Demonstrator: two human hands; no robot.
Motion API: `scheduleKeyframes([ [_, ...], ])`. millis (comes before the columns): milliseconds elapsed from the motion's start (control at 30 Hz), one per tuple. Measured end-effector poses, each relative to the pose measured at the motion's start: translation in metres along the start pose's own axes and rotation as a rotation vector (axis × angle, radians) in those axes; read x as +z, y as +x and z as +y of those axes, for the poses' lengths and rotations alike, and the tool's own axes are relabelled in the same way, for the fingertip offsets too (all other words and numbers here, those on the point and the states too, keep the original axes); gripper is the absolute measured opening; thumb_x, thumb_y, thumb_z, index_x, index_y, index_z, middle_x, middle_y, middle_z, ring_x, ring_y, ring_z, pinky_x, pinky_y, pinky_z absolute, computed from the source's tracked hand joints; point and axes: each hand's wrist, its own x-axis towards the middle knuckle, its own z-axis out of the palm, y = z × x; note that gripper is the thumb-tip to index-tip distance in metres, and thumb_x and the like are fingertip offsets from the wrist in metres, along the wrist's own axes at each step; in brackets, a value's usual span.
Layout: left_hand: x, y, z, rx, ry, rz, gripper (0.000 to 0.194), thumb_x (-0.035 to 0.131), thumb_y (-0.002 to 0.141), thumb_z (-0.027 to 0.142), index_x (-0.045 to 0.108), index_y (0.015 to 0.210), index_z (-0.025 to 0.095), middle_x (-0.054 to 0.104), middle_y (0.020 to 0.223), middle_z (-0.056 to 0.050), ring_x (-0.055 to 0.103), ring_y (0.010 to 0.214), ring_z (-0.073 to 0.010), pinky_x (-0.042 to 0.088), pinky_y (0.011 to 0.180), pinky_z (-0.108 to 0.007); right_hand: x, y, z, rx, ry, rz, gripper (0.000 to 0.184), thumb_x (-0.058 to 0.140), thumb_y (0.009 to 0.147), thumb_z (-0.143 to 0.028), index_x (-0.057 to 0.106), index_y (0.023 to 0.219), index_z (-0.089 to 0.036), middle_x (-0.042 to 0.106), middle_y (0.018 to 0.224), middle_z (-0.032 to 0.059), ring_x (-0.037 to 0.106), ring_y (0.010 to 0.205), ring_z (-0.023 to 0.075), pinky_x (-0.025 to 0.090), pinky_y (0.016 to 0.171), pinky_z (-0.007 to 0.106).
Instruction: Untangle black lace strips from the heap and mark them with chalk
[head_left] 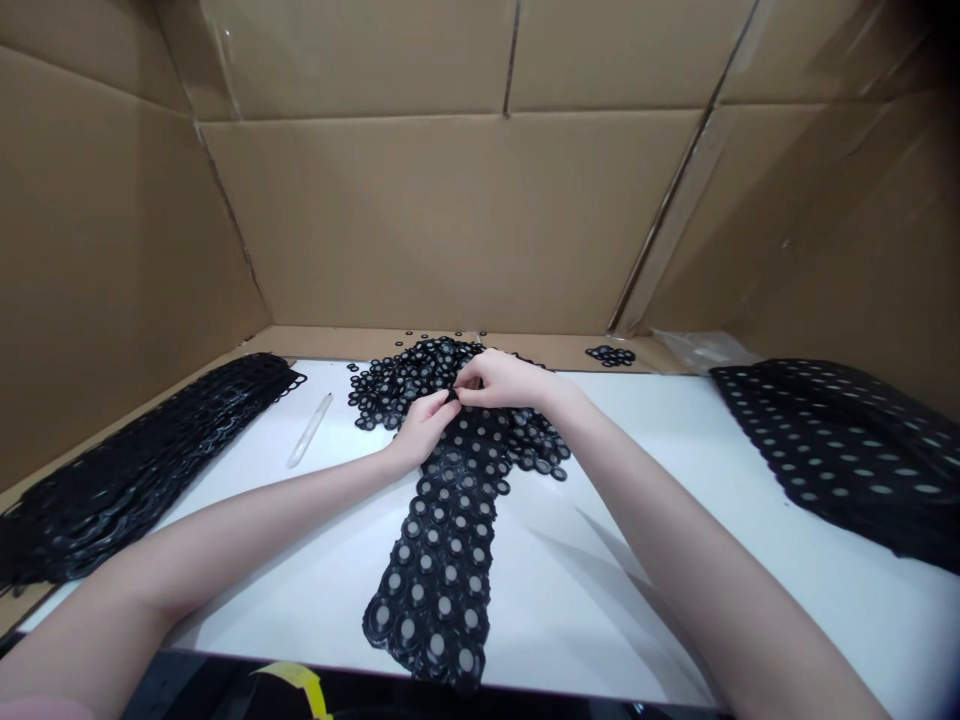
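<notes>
A long black rubber-looking sheet [442,550] with rows of raised rings and pale round centres runs from the near table edge up to my hands. At its far end my left hand [424,428] is closed, thumb and fingers pinching a dark bit of it. Close against it, my right hand [501,380] is also closed, its fingertips meeting the left ones at the same dark spot. The exact piece between the fingertips is too small to make out. Behind and around both hands spreads a heap of loose black rings [382,385].
On the left lies a thick stack of black openwork sheets [150,460], with a whitish pen-like tool [309,432] beside it. More dotted black sheets [840,440] are piled at right. A few rings [610,356] sit far back near clear plastic [701,348]. Cardboard walls [450,220] enclose the white table [600,600].
</notes>
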Motion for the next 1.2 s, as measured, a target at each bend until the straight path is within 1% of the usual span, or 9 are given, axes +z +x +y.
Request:
scheduleKeyframes([
  [100, 0.001, 0.0, 0.0, 0.012, 0.029, -0.002, 0.029, 0.055, 0.08, 0.041, 0.052, 0.065, 0.016, 0.048, 0.061, 0.002, 0.04, 0.063, -0.0132, 0.03, 0.06, -0.025, -0.002, -0.002, -0.003, 0.052, -0.073, 0.062, 0.017, 0.055, 0.071, -0.025, 0.07, 0.074, -0.018, 0.069, 0.07, 0.002, 0.057, 0.063, 0.0128, 0.034, 0.057, 0.023],
  [200, 0.001, 0.0, 0.001, 0.024, 0.075, 0.003, 0.032, 0.054, 0.081, 0.042, 0.047, 0.062, 0.016, 0.043, 0.058, 0.003, 0.037, 0.061, -0.0125, 0.028, 0.058, -0.025, -0.003, -0.003, -0.005, 0.06, -0.118, 0.117, 0.019, 0.06, 0.068, -0.028, 0.071, 0.081, -0.02, 0.071, 0.077, 0.0015, 0.06, 0.069, 0.0142, 0.035, 0.059, 0.023],
  [367, -0.001, 0.0, -0.001, 0.062, 0.144, -0.015, 0.033, 0.051, 0.082, 0.044, 0.047, 0.064, 0.016, 0.046, 0.06, 0.001, 0.04, 0.063, -0.0135, 0.029, 0.058, -0.025, -0.003, -0.002, -0.01, 0.036, -0.18, 0.091, 0.019, 0.058, 0.071, -0.033, 0.07, 0.071, -0.019, 0.07, 0.071, 0.0013, 0.058, 0.064, 0.0129, 0.032, 0.057, 0.023],
  [500, -0.001, 0.001, -0.005, 0.071, 0.201, -0.013, 0.035, 0.049, 0.083, 0.043, 0.04, 0.061, 0.017, 0.037, 0.056, 0.004, 0.032, 0.057, -0.0109, 0.023, 0.054, -0.025, -0.001, -0.001, -0.016, 0.034, -0.263, 0.058, 0.018, 0.055, 0.073, -0.028, 0.067, 0.064, -0.018, 0.068, 0.065, 0.0023, 0.056, 0.06, 0.0126, 0.028, 0.055, 0.024],
  [700, -0.001, 0.004, -0.009, 0.042, 0.23, 0.014, 0.033, 0.047, 0.082, 0.041, 0.037, 0.062, 0.018, 0.031, 0.056, 0.005, 0.026, 0.057, -0.0102, 0.02, 0.053, -0.025, 0.008, 0.004, -0.023, 0.08, -0.351, -0.028, 0.022, 0.046, 0.081, -0.019, 0.066, 0.073, -0.016, 0.07, 0.08, 0.007, 0.06, 0.074, 0.016, 0.029, 0.062, 0.026],
  [867, -0.001, 0.001, -0.008, 0.055, 0.235, 0.052, 0.032, 0.045, 0.084, 0.039, 0.036, 0.062, 0.018, 0.033, 0.059, 0.004, 0.029, 0.059, -0.0105, 0.023, 0.055, -0.025, 0.016, 0.007, -0.018, 0.127, -0.341, 0.044, 0.023, 0.045, 0.085, -0.02, 0.066, 0.077, -0.016, 0.071, 0.088, 0.0075, 0.062, 0.085, 0.0188, 0.032, 0.074, 0.029],
  [1033, 0.002, -0.007, 0.0, 0.03, 0.173, 0.01, 0.034, 0.047, 0.084, 0.038, 0.033, 0.061, 0.018, 0.03, 0.057, 0.005, 0.028, 0.057, -0.0101, 0.023, 0.055, -0.024, 0.003, 0.001, 0.009, 0.265, -0.214, 0.179, 0.027, 0.042, 0.086, -0.017, 0.069, 0.088, -0.018, 0.072, 0.092, 0.0064, 0.063, 0.086, 0.0176, 0.036, 0.075, 0.027],
  [1133, 0.003, -0.006, 0.002, -0.047, 0.054, 0.058, 0.032, 0.051, 0.081, 0.037, 0.036, 0.061, 0.018, 0.033, 0.057, 0.005, 0.03, 0.056, -0.0099, 0.025, 0.054, -0.024, -0.01, -0.008, 0.021, 0.173, -0.029, 0.216, 0.026, 0.043, 0.084, -0.018, 0.068, 0.09, -0.019, 0.071, 0.089, 0.0032, 0.062, 0.077, 0.014, 0.039, 0.069, 0.023],
  [1200, 0.004, -0.005, 0.001, -0.077, -0.019, 0.069, 0.031, 0.056, 0.079, 0.038, 0.04, 0.062, 0.017, 0.038, 0.058, 0.004, 0.034, 0.057, -0.0101, 0.027, 0.055, -0.023, -0.015, -0.013, 0.021, 0.103, 0.008, 0.293, 0.02, 0.048, 0.079, -0.018, 0.068, 0.086, -0.017, 0.07, 0.083, 0.0036, 0.06, 0.074, 0.0136, 0.04, 0.068, 0.022],
])
